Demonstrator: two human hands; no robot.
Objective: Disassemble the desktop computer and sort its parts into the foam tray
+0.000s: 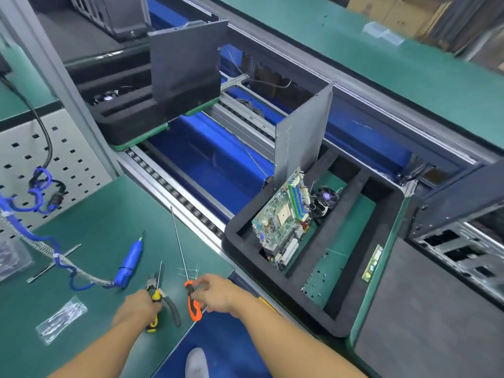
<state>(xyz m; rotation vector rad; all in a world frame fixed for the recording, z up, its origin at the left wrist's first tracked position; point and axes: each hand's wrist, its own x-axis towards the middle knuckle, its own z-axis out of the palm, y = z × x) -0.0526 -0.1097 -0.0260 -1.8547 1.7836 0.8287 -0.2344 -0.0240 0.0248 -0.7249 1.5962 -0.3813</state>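
Head view: left grip [139, 304] clasps a yellow screwdriver [156, 296] and right grip [215, 293] grasps an orange screwdriver [194, 309], both over the tabletop [109, 214]. Right of and beyond the right grip, the tray [272, 282] holds one motherboard [281, 219], one fan [326, 197] and one upright panel [302, 132]. The case [463, 241] stands farther right. A jolt, or the long orange shaft swinging in, could topple the propped motherboard. Count: two screwdrivers, one pliers [174, 312].

Setting: factory disassembly line for electronics. Evidence: roller conveyor [174, 184] ran from 7 towards 1 o'clock, bearing a black foam tray [391, 199] at 3 o'clock; green bench mat [109, 211] at 8 o'clock held pliers [172, 305] and screwdriver [194, 312]; pegboard [24, 148] at 9 o'clock; cardboard cartons [395, 12] at 1 o'clock.
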